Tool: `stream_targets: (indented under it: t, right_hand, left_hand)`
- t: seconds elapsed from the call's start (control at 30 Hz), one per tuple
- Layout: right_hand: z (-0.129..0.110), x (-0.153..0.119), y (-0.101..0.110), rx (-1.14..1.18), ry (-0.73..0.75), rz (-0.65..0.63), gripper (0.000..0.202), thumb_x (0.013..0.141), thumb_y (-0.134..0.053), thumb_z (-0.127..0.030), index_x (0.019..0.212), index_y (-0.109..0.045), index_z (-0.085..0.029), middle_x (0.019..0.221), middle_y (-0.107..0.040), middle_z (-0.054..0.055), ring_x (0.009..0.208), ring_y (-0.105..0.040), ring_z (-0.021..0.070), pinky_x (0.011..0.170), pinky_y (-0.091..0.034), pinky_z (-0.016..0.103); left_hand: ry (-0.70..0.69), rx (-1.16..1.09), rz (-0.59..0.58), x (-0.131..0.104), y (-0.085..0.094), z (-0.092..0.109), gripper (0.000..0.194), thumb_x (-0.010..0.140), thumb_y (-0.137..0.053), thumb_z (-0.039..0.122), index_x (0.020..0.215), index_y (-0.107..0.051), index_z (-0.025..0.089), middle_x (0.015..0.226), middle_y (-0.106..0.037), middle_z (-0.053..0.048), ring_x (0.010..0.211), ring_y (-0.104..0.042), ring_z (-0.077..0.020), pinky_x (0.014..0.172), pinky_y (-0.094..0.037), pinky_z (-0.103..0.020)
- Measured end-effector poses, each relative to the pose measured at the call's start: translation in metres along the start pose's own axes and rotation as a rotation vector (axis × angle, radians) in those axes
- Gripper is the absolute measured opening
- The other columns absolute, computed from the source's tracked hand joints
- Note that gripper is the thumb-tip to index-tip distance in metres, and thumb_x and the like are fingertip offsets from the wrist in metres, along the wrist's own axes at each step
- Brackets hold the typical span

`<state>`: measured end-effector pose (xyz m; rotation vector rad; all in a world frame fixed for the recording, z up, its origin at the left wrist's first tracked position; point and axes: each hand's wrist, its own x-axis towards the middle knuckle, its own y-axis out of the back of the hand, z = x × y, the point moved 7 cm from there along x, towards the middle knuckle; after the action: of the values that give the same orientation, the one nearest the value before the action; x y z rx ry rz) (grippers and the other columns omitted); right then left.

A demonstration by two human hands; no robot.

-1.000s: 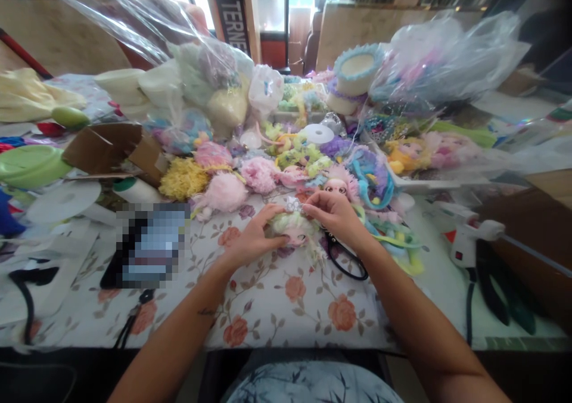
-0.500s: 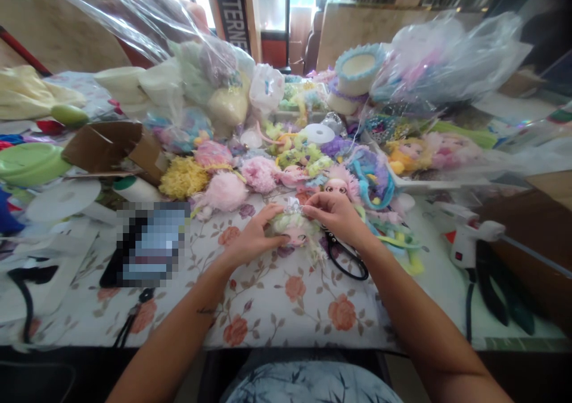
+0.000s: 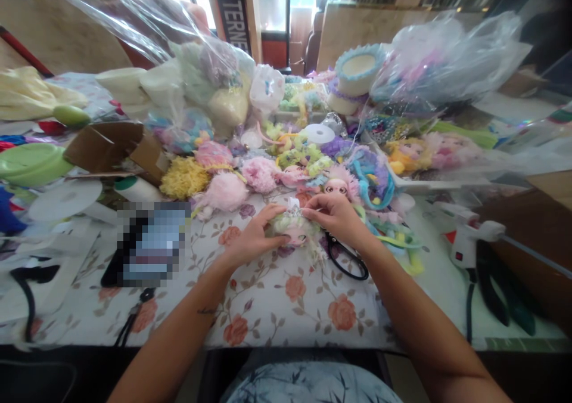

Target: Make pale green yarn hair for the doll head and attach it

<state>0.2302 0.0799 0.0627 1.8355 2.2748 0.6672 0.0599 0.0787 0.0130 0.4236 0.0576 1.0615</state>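
Note:
Just above the flowered cloth, a doll head (image 3: 295, 235) with pale green hair faces me. My left hand (image 3: 257, 233) grips it from the left, thumb on the cheek and fingers at the top of the hair. On its crown sits a small silvery-white ornament (image 3: 294, 207), like a tiara or a bow. My right hand (image 3: 334, 215) pinches the right end of this ornament between thumb and fingers. Scissors with black handles (image 3: 347, 260) lie on the cloth, partly under my right wrist.
Pink pompoms (image 3: 226, 191) and a pink-haired doll head (image 3: 337, 182) lie behind my hands. A phone (image 3: 154, 242) rests at left. To the right stands a white glue gun (image 3: 469, 242) with a cord. A cardboard box (image 3: 114, 149) sits far left.
My right fingers have shifted very slightly at the ornament, whose white top stands a little more upright. My left hand and the doll head stay in place.

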Motion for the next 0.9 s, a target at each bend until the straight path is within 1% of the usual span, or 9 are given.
stream_targets:
  t: [0.2, 0.33, 0.4, 0.47, 0.53, 0.63, 0.7, 0.9]
  right_hand:
    - [-0.004, -0.006, -0.002, -0.078, 0.012, 0.048, 0.017, 0.085, -0.063, -0.03, 0.075, -0.066, -0.017, 0.072, -0.066, 0.003, 0.066, -0.057, 0.015, 0.058, -0.042, 0.025]
    - [-0.004, -0.01, -0.003, -0.087, 0.029, 0.082, 0.015, 0.085, -0.063, -0.028, 0.076, -0.065, -0.017, 0.075, -0.068, 0.003, 0.068, -0.058, 0.0156, 0.06, -0.043, 0.026]
    - [-0.004, -0.011, -0.003, -0.101, 0.045, 0.09, 0.014, 0.085, -0.062, -0.027, 0.076, -0.065, -0.017, 0.076, -0.068, 0.003, 0.069, -0.059, 0.0159, 0.061, -0.043, 0.026]
    - [-0.004, -0.011, -0.002, -0.13, 0.058, 0.095, 0.013, 0.086, -0.062, -0.026, 0.077, -0.065, -0.017, 0.076, -0.068, 0.003, 0.069, -0.059, 0.016, 0.062, -0.044, 0.026]
    - [-0.005, -0.01, -0.001, -0.158, 0.066, 0.09, 0.012, 0.086, -0.061, -0.025, 0.077, -0.065, -0.017, 0.076, -0.067, 0.003, 0.069, -0.058, 0.0159, 0.063, -0.043, 0.026]
    - [-0.006, -0.008, 0.0, -0.185, 0.066, 0.074, 0.013, 0.086, -0.061, -0.025, 0.076, -0.064, -0.017, 0.074, -0.066, 0.003, 0.069, -0.058, 0.016, 0.064, -0.043, 0.027]
    - [-0.007, -0.006, 0.0, -0.196, 0.066, 0.065, 0.013, 0.086, -0.061, -0.024, 0.075, -0.063, -0.017, 0.073, -0.066, 0.003, 0.068, -0.058, 0.016, 0.064, -0.043, 0.027]
    - [-0.008, -0.007, 0.0, -0.202, 0.061, 0.06, 0.013, 0.086, -0.061, -0.024, 0.074, -0.063, -0.018, 0.072, -0.065, 0.002, 0.067, -0.057, 0.0155, 0.063, -0.042, 0.027]
  left_hand:
    - [-0.027, 0.037, 0.015, -0.001, 0.0, 0.006, 0.054, 0.077, -0.073, 0.029, 0.128, -0.055, 0.024, 0.133, -0.054, -0.01, 0.124, -0.052, -0.0276, 0.102, -0.046, -0.04]
    - [-0.03, 0.082, 0.014, -0.001, -0.001, 0.011, 0.053, 0.078, -0.072, 0.029, 0.128, -0.055, 0.022, 0.133, -0.055, -0.01, 0.124, -0.052, -0.0276, 0.104, -0.045, -0.04]
    - [-0.021, 0.098, 0.022, -0.002, -0.002, 0.012, 0.06, 0.079, -0.071, 0.03, 0.134, -0.049, 0.024, 0.137, -0.052, -0.01, 0.126, -0.05, -0.0272, 0.105, -0.043, -0.04]
    - [-0.027, 0.127, 0.04, -0.004, -0.002, 0.013, 0.069, 0.081, -0.071, 0.032, 0.142, -0.039, 0.027, 0.143, -0.047, -0.01, 0.13, -0.047, -0.0269, 0.108, -0.041, -0.04]
    - [-0.066, 0.181, 0.049, -0.005, -0.002, 0.016, 0.073, 0.083, -0.069, 0.034, 0.146, -0.032, 0.031, 0.148, -0.042, -0.008, 0.134, -0.042, -0.0269, 0.111, -0.037, -0.041]
    - [-0.151, 0.257, 0.03, -0.006, -0.005, 0.021, 0.067, 0.087, -0.064, 0.035, 0.146, -0.033, 0.033, 0.148, -0.041, -0.008, 0.138, -0.038, -0.0273, 0.113, -0.034, -0.042]
    - [-0.192, 0.27, 0.015, -0.006, -0.006, 0.024, 0.065, 0.088, -0.062, 0.033, 0.146, -0.034, 0.034, 0.146, -0.043, -0.009, 0.136, -0.039, -0.0271, 0.113, -0.034, -0.042]
    - [-0.206, 0.289, -0.015, -0.003, -0.006, 0.027, 0.061, 0.089, -0.061, 0.031, 0.144, -0.037, 0.034, 0.138, -0.047, -0.01, 0.132, -0.043, -0.0282, 0.11, -0.038, -0.045]
